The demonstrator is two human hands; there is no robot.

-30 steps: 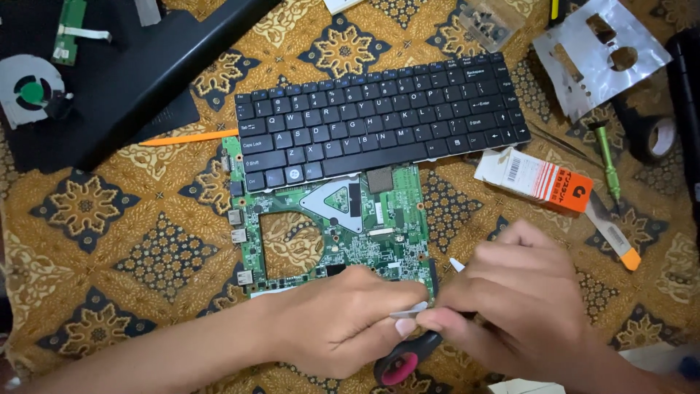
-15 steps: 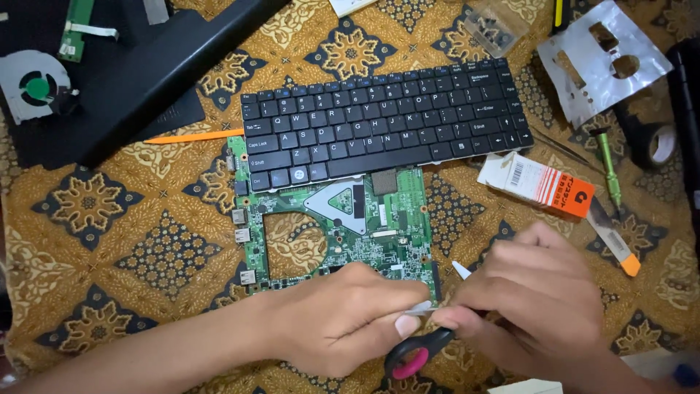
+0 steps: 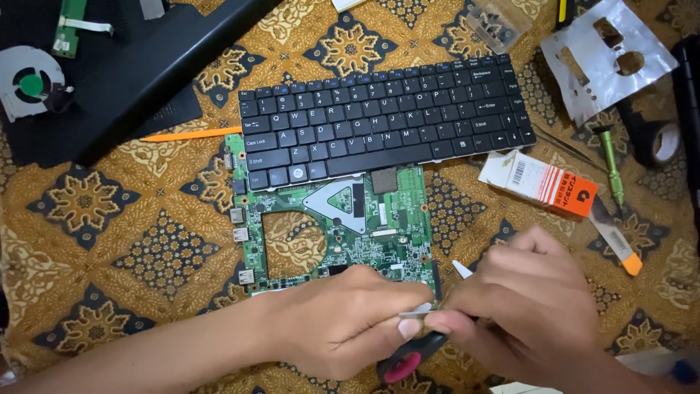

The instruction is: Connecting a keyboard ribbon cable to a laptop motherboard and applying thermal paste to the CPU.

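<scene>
A cloth of gold and dark blue floral medallions (image 3: 109, 241) covers the whole surface. On it, near the middle, lies a green circuit board (image 3: 343, 233), with a black keyboard (image 3: 379, 128) overlapping its far edge. A black plastic panel (image 3: 146, 66) and a round grey fan (image 3: 29, 84) occupy the far left corner. An orange pencil (image 3: 189, 134) lies beside the keyboard. Toward the right edge lie a white and orange box (image 3: 543, 182), a green screwdriver (image 3: 609, 164) and a black tape roll (image 3: 660, 142).

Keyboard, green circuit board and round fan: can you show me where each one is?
Black laptop keyboard (image 3: 383, 124), head view, on the middle letter keys.
Green circuit board (image 3: 379, 244), head view, on its bare lower middle.
Round cooling fan (image 3: 30, 85), head view, on its green hub.
</scene>
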